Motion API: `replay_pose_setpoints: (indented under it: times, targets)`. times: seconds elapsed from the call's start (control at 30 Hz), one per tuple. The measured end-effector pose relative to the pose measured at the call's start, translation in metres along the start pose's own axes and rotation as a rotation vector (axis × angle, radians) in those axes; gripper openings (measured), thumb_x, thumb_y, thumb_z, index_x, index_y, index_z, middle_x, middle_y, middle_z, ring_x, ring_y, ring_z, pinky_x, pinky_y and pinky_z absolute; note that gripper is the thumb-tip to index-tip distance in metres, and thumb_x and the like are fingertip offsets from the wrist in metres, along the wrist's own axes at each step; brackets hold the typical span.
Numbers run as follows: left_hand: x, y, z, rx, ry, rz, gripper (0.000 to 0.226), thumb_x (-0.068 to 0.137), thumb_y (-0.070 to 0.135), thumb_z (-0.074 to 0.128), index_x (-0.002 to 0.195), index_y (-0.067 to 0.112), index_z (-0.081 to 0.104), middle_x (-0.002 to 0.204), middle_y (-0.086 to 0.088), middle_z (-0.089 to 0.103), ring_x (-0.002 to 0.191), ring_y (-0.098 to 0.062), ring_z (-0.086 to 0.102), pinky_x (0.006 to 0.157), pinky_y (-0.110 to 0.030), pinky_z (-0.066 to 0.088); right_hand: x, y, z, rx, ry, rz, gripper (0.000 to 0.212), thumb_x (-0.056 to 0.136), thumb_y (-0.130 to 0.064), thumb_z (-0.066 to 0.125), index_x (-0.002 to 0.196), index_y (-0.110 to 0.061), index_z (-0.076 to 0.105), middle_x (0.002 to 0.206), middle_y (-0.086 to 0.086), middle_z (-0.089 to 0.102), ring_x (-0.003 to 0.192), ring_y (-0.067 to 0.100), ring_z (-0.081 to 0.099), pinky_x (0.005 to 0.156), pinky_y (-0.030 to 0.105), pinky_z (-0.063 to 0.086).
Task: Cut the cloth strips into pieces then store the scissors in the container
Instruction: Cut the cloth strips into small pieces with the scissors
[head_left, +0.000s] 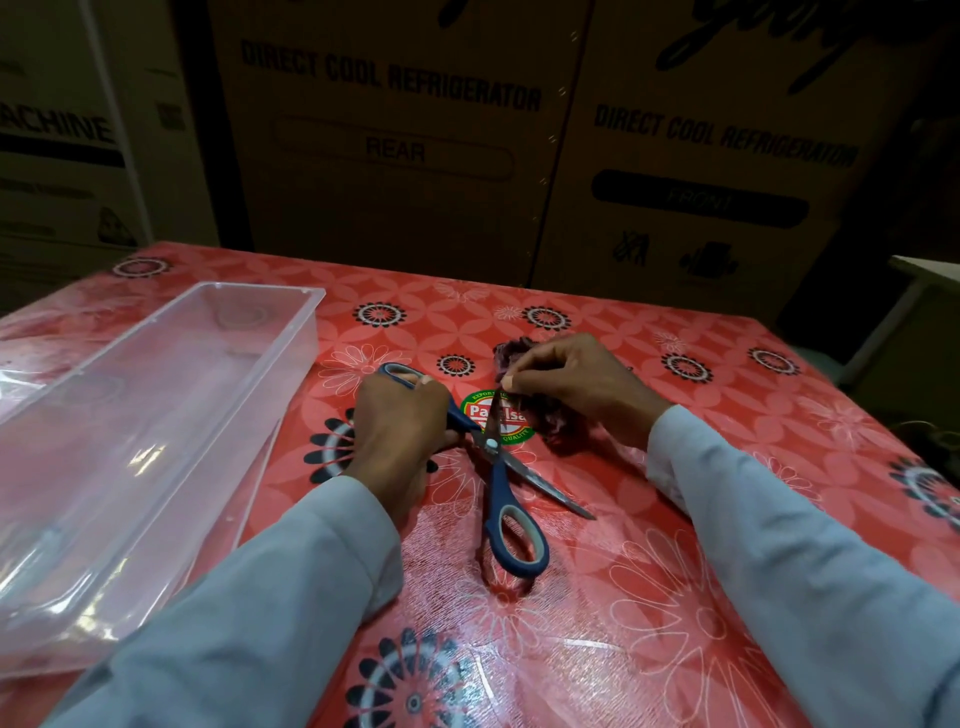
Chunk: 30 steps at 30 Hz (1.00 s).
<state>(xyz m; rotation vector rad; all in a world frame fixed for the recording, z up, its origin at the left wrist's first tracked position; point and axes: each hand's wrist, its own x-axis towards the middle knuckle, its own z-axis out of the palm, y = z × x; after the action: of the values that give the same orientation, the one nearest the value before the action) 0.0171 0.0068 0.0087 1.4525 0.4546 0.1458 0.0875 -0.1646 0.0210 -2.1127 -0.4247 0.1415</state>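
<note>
Scissors (491, 444): blue-handled, lying wide open on the worktop (675, 597), one loop near the person, the other loop under the left hand (400, 426), one blade tip pointing right along the surface.

Left hand: fingers curled over the far handle loop, gripping it; the near loop is free.

Right hand (571, 384): fingers pinch the end of a dark maroon cloth strip (514, 358), holding it taut just beside the upper blade. More of the same cloth is bunched under and behind this hand; whether separate cut pieces lie among it cannot be told.

Container (156, 415): clear plastic, long, open-topped, on the left of the worktop, well apart from the cloth and just beside the left forearm. Nothing appears to be in it.

Worktop covering: red floral sheet with a round green sticker (498, 421) partly hidden by the blades.

Step in hand, by judgement: cutting, strip being fed between the blades; storing not yet begun.

Next move calls for: a grip on both loops, cloth kept taut, pinching fingers kept off the closing edge.
</note>
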Motion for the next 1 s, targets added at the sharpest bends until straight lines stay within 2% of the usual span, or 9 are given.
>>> replay_pose_setpoints:
  times: [0.17,0.27,0.4,0.5,0.57,0.63,0.8,0.93,1.0]
  targets:
    - [0.006,-0.003,0.001,0.005,0.002,0.008,0.014,0.089,0.004,0.051,0.098,-0.003,0.059,0.089,-0.026,0.07,0.068,-0.034,0.072,0.032,-0.019,0.038,-0.004,0.003,0.005,-0.08,-0.062,-0.07,0.008,0.086,-0.009,0.071,0.087,-0.003,0.076,0.093,0.008,0.072,0.078,0.011,0.067,0.066,0.015,0.055]
    - [0.008,-0.003,0.002,-0.008,0.011,0.001,0.008,0.089,0.004,0.052,0.092,0.001,0.058,0.089,-0.024,0.07,0.068,-0.033,0.073,0.036,-0.022,0.043,0.006,0.001,0.003,-0.13,-0.059,-0.063,0.006,0.086,-0.009,0.072,0.088,-0.005,0.077,0.088,0.005,0.071,0.076,0.007,0.067,0.064,0.014,0.052]
    - [0.006,-0.003,0.001,0.003,0.008,-0.002,0.009,0.09,0.005,0.051,0.095,0.001,0.058,0.086,-0.022,0.07,0.063,-0.028,0.07,0.03,-0.017,0.036,0.024,-0.003,-0.001,-0.217,-0.065,-0.005,0.007,0.086,-0.011,0.073,0.09,-0.007,0.077,0.085,0.003,0.073,0.08,0.012,0.068,0.065,0.018,0.052]
    - [0.002,0.001,-0.002,0.0,-0.014,-0.021,0.005,0.091,0.004,0.052,0.087,0.005,0.056,0.083,-0.02,0.07,0.057,-0.024,0.07,0.035,-0.022,0.041,0.028,-0.005,0.0,-0.259,-0.045,0.032,0.006,0.087,-0.014,0.073,0.089,-0.01,0.077,0.083,-0.001,0.072,0.082,0.014,0.068,0.067,0.023,0.053]
    - [0.0,0.003,-0.006,-0.025,-0.043,-0.041,0.006,0.091,0.004,0.052,0.086,0.003,0.056,0.076,-0.018,0.07,0.049,-0.021,0.068,0.036,-0.022,0.04,0.025,-0.004,0.002,-0.281,0.002,0.018,0.008,0.087,-0.016,0.072,0.091,-0.012,0.077,0.088,0.001,0.074,0.087,0.018,0.07,0.078,0.034,0.059]
    - [-0.002,0.005,-0.01,-0.088,-0.065,-0.054,0.006,0.091,0.004,0.053,0.088,0.001,0.057,0.068,-0.018,0.069,0.046,-0.02,0.067,0.034,-0.021,0.039,0.015,-0.003,0.003,-0.335,0.105,-0.052,0.012,0.088,-0.019,0.071,0.096,-0.013,0.078,0.096,0.002,0.075,0.091,0.016,0.069,0.087,0.04,0.057]
    - [-0.005,0.01,-0.02,-0.204,-0.076,-0.075,0.008,0.088,0.004,0.06,0.08,0.008,0.062,0.071,-0.012,0.07,0.053,-0.017,0.067,0.043,-0.026,0.045,-0.03,0.002,-0.004,-0.491,0.508,-0.255,0.021,0.089,-0.026,0.067,0.104,-0.014,0.076,0.103,0.004,0.073,0.092,0.019,0.065,0.08,0.032,0.051]
    - [-0.005,0.014,-0.021,-0.222,-0.11,-0.085,0.007,0.08,0.003,0.072,0.08,0.007,0.066,0.074,-0.01,0.072,0.052,-0.013,0.068,0.045,-0.024,0.047,-0.05,0.018,-0.012,-0.587,0.408,-0.098,0.032,0.085,-0.046,0.068,0.105,-0.021,0.075,0.107,-0.003,0.068,0.097,0.016,0.061,0.082,0.035,0.052]
    - [-0.004,0.017,-0.023,-0.193,-0.14,-0.101,0.01,0.076,0.002,0.076,0.082,0.005,0.069,0.073,-0.01,0.073,0.052,-0.013,0.068,0.05,-0.026,0.049,-0.051,0.02,-0.017,-0.61,0.379,-0.049,0.028,0.082,-0.044,0.07,0.098,-0.021,0.075,0.106,-0.005,0.065,0.097,0.016,0.059,0.082,0.034,0.05]
